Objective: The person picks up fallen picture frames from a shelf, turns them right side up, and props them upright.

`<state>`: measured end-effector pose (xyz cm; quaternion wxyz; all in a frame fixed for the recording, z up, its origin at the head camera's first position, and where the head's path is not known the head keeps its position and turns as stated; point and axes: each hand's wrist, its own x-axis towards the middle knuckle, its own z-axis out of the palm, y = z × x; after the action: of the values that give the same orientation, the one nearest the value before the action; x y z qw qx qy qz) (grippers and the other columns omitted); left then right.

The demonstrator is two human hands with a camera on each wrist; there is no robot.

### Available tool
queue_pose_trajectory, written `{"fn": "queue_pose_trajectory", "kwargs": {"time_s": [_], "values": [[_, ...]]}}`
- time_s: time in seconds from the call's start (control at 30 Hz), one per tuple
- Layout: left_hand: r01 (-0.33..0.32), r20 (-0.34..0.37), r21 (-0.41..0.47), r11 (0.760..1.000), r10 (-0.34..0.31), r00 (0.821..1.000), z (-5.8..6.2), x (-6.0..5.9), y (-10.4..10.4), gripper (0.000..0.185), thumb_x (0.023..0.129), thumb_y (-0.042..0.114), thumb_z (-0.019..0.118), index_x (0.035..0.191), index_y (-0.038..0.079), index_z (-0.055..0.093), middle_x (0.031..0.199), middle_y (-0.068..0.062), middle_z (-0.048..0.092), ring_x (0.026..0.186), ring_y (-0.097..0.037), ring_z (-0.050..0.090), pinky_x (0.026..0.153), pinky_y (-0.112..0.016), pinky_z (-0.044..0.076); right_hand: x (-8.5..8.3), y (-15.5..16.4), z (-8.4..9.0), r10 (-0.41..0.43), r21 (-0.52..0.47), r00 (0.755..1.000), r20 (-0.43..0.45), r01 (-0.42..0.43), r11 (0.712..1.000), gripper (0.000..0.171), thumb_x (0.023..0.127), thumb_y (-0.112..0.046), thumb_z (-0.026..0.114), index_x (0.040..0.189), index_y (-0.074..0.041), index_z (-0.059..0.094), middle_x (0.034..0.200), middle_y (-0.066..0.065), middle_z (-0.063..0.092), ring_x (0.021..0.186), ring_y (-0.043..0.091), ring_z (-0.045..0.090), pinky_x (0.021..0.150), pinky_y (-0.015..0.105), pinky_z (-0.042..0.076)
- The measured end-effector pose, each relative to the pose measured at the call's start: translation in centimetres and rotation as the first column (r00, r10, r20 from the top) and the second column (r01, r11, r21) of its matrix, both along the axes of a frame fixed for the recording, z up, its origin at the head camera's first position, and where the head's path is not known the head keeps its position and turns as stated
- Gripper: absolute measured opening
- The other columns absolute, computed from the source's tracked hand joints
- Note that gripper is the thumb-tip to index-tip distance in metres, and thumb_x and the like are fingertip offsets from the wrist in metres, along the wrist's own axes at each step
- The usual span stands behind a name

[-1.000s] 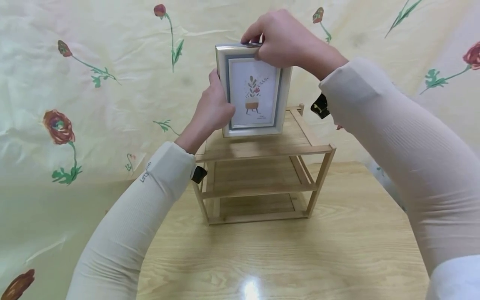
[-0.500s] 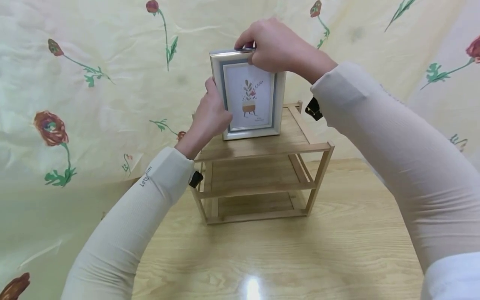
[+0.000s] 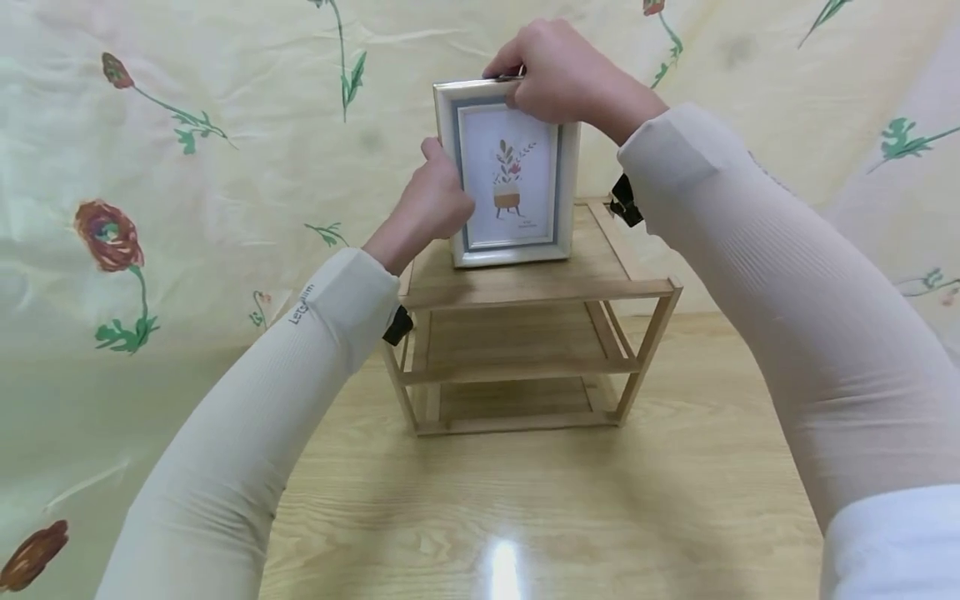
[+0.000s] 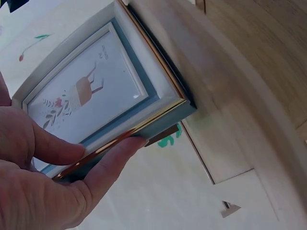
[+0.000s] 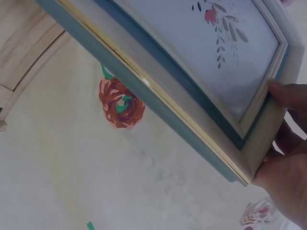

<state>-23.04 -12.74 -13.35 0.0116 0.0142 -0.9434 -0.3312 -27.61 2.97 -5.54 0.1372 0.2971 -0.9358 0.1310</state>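
Gripping the rectangular, glossy picture frame [image 3: 512, 175] (left hand [image 3: 435, 204] its side, right hand [image 3: 558, 71] its top) on a slatted wooden shelf [image 3: 525, 333].

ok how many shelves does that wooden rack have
3. The top shelf holds the picture frame; the middle shelf and the bottom shelf sit below it.

both arms in cream sleeves reach forward. the left hand [image 3: 433, 204] has its thumb up and fingers curled in a grip. the right hand [image 3: 564, 73], higher, bends down at the wrist, fingers pinching.
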Motion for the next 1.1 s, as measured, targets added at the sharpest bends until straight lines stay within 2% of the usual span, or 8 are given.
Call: {"fn": "queue_pose_trajectory", "kwargs": {"time_s": [0.13, 0.27, 0.4, 0.5, 0.83, 1.0, 1.1], "values": [[-0.013, 0.065, 0.037, 0.999, 0.011, 0.998, 0.1, -0.5, 0.1, 0.086, 0.092, 0.001, 0.044, 0.150, 0.013, -0.018, 0.103, -0.012, 0.054, 0.067, -0.020, 0.052, 0.056, -0.027, 0.048, -0.9, 0.2, -0.2, 0.003, -0.012, 1.000, 0.029, -0.003, 1.000, 0.044, 0.095, -0.004, 0.044, 0.135, -0.015, 0.060, 0.121, 0.010, 0.062, 0.092, 0.022, 0.061, 0.077, 0.031, 0.052], [-0.005, 0.097, 0.050, 0.999, 0.000, 0.995, 0.5, -0.7, 0.0, 0.085, 0.095, 0.004, 0.043, 0.150, 0.013, -0.020, 0.117, -0.014, 0.053, 0.082, -0.022, 0.058, 0.065, -0.030, 0.055, -1.8, 0.3, -0.6, -0.001, -0.037, 0.999, 0.039, 0.002, 0.999, 0.044, 0.095, -0.006, 0.044, 0.135, -0.016, 0.060, 0.121, 0.009, 0.062, 0.090, 0.022, 0.061, 0.075, 0.028, 0.052], [0.000, 0.140, 0.070, 0.998, -0.010, 0.990, 0.8, -0.6, 0.1, 0.081, 0.096, 0.006, 0.042, 0.151, 0.013, -0.018, 0.134, -0.015, 0.046, 0.098, -0.023, 0.059, 0.072, -0.033, 0.058, -2.6, 0.3, -1.2, -0.008, -0.065, 0.998, 0.055, 0.012, 0.998, 0.044, 0.094, -0.006, 0.046, 0.134, -0.017, 0.060, 0.123, 0.008, 0.062, 0.090, 0.020, 0.061, 0.073, 0.026, 0.053], [-0.002, 0.158, 0.085, 0.996, -0.011, 0.987, 0.8, -0.6, 0.3, 0.078, 0.096, 0.005, 0.041, 0.150, 0.011, -0.014, 0.138, -0.016, 0.043, 0.103, -0.024, 0.058, 0.074, -0.036, 0.058, -2.8, 0.5, -1.5, -0.011, -0.073, 0.998, 0.062, 0.015, 0.997, 0.045, 0.093, -0.006, 0.046, 0.134, -0.017, 0.061, 0.123, 0.007, 0.062, 0.090, 0.019, 0.061, 0.072, 0.025, 0.052], [0.001, 0.151, 0.092, 0.996, -0.015, 0.988, 0.8, -1.0, 0.3, 0.077, 0.095, 0.004, 0.041, 0.151, 0.012, -0.012, 0.138, -0.016, 0.043, 0.102, -0.023, 0.057, 0.071, -0.033, 0.058, -3.0, 0.6, -1.6, -0.020, -0.098, 0.999, 0.049, 0.025, 0.995, 0.045, 0.093, -0.008, 0.043, 0.134, -0.016, 0.061, 0.124, 0.006, 0.062, 0.091, 0.019, 0.060, 0.073, 0.026, 0.052], [0.019, 0.144, 0.086, 0.996, -0.031, 0.989, 0.3, -1.4, -0.2, 0.079, 0.095, 0.002, 0.039, 0.152, 0.011, -0.015, 0.138, -0.019, 0.042, 0.086, -0.023, 0.059, 0.069, -0.031, 0.058, -3.3, 0.4, -1.9, -0.015, -0.125, 0.999, 0.039, 0.020, 0.992, 0.044, 0.091, -0.010, 0.044, 0.131, -0.017, 0.063, 0.121, 0.005, 0.063, 0.088, 0.017, 0.060, 0.071, 0.024, 0.052], [0.041, 0.121, 0.009, 0.999, -0.042, 0.992, -0.3, -1.7, -0.6, 0.078, 0.095, 0.004, 0.038, 0.152, 0.008, -0.015, 0.131, -0.018, 0.046, 0.077, -0.021, 0.055, 0.065, -0.026, 0.055, -3.2, 0.4, -2.0, 0.004, -0.121, 1.000, 0.023, -0.001, 0.993, 0.045, 0.091, -0.011, 0.044, 0.133, -0.015, 0.061, 0.125, 0.005, 0.061, 0.099, 0.019, 0.058, 0.080, 0.029, 0.051]]}}
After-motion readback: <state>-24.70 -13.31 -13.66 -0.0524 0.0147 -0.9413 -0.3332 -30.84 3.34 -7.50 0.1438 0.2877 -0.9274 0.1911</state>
